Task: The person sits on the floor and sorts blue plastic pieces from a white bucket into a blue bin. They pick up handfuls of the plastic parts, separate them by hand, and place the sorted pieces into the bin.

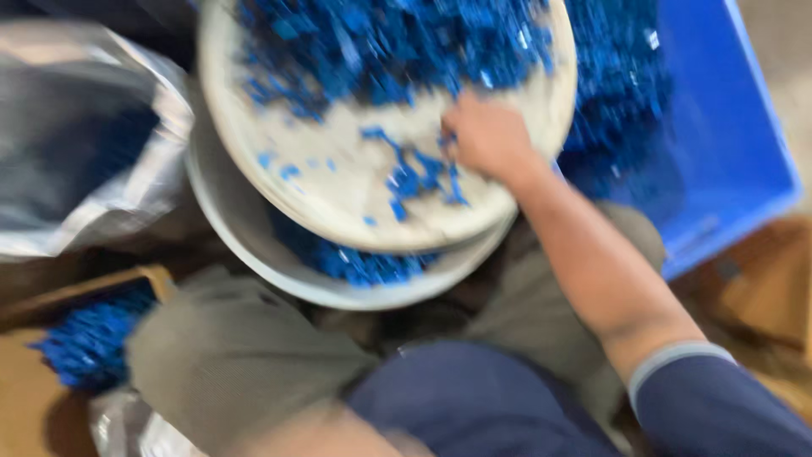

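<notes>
Head view, blurred: right hand (486,135) is laid on the tilted white tray (338,199), fingers curled among small blue parts (419,178); grip cannot be told. Most parts are heaped at the far side; the near tray is largely cleared. Left hand unseen.

A crumpled silvery plastic bag (80,144) lies open at upper left; a brown cardboard box (34,389) stands at lower left.

Blurred throughout by motion. Right hand (486,135) smeared, fingers curled under, grip unreadable. Blue pieces (419,178) too blurred to identify. White tray (338,182) cut off at top edge. Left hand out of view.
</notes>
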